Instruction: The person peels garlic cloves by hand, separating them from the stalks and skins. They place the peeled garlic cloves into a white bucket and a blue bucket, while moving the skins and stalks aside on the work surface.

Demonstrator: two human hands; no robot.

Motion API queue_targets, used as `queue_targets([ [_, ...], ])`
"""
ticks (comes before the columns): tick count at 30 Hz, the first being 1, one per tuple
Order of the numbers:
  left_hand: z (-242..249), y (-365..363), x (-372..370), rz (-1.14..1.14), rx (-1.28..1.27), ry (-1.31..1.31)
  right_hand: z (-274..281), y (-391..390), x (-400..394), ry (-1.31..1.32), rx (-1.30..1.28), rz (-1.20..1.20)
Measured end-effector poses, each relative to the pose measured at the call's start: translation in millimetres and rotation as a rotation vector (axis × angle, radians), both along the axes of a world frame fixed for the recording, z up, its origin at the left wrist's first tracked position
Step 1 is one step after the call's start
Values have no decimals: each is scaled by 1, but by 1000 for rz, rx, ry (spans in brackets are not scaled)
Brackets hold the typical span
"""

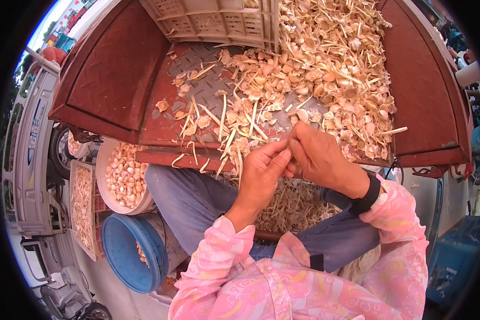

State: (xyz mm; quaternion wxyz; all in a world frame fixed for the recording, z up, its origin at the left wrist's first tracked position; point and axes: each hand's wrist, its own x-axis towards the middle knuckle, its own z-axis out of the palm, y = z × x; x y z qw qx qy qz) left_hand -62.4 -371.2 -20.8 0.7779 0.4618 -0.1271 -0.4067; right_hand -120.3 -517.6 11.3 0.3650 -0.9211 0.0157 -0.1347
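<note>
My left hand [262,178] and my right hand [325,160] meet fingertip to fingertip over the front edge of the red metal bed [112,69]. Both are closed in a pinch. Whatever lies between the fingers is hidden or too small to name. Just beyond the right fingers sits a garlic clove [302,115] on the metal. Loose garlic cloves and papery skins form a pile [352,69] at the back right. Dry garlic stems [224,117] lie scattered in front of and left of it.
A pale plastic crate [213,24] stands at the back of the bed. To the left are a white bucket [101,178] of garlic cloves, a blue bucket [117,248] with a few cloves, and a crate [94,234] of garlic bits. Stems and skins litter the ground between my legs.
</note>
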Motion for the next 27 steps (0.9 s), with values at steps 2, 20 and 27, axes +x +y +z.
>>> queue_targets([
  [2, 4, 0, 2, -16, -4, 37, 2, 0, 1, -13, 74, 2],
  [20, 14, -26, 48, 216, 670, -1442, 10, -51, 28, -22, -289, -206],
  [27, 0, -33, 53, 133, 730, -1422, 9, -87, 14, -12, -291, -292],
])
